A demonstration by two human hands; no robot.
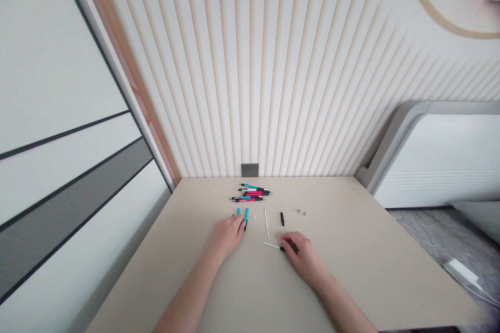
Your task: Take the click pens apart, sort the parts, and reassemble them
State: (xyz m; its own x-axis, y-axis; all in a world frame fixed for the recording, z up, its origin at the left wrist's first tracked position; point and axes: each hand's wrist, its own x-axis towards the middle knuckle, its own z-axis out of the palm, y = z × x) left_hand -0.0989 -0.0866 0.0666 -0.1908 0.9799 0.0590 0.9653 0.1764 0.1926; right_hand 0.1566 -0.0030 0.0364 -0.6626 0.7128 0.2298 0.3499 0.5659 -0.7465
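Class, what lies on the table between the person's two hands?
The head view shows a thin white pen refill and, nearer the right hand, a second refill.

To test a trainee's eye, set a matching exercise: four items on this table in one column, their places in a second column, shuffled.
Items:
1. pile of pens
2. white rod
3. short black pen part
4. cyan pen part

Places:
A. between the two hands
B. at the fingertips of the left hand
C. nearest the wall
D. just beyond the right hand

Pairs: 1-C, 2-A, 3-D, 4-B
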